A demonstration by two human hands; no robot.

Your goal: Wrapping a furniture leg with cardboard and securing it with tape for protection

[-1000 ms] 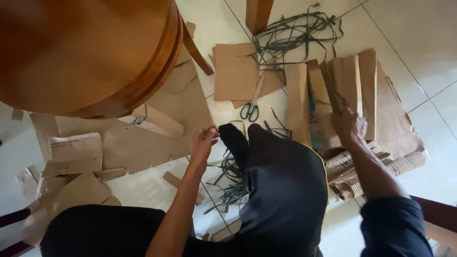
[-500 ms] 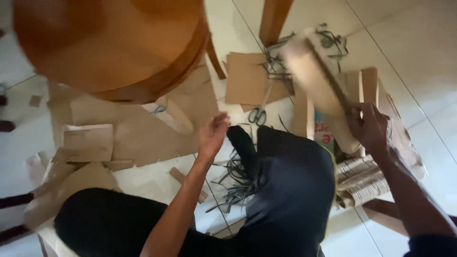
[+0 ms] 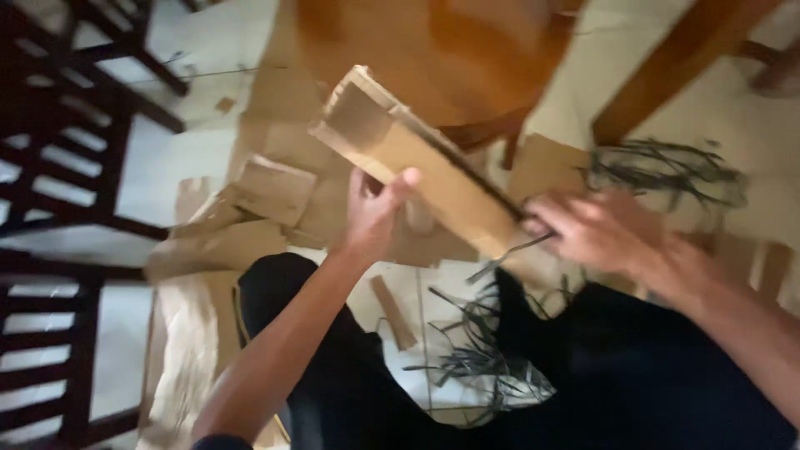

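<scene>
I sit on the floor with my dark-trousered legs stretched out. Both hands hold a long folded brown cardboard piece (image 3: 417,158) slanting from upper left to lower right. My left hand (image 3: 372,212) grips it near the middle, thumb over its edge. My right hand (image 3: 596,233) grips the lower right end, where a dark strap runs along the edge. The picture is blurred by motion.
A round wooden table (image 3: 433,50) stands ahead with a leg (image 3: 667,71) at the right. Flat cardboard pieces (image 3: 267,192) lie on the tiled floor. Dark green straps (image 3: 667,167) lie at the right, more straps (image 3: 475,350) between my legs. Dark chairs (image 3: 58,167) stand at the left.
My right hand lifted the cardboard piece off the stack at the right and brought it across; my left hand has taken hold of it. The view swung left.
</scene>
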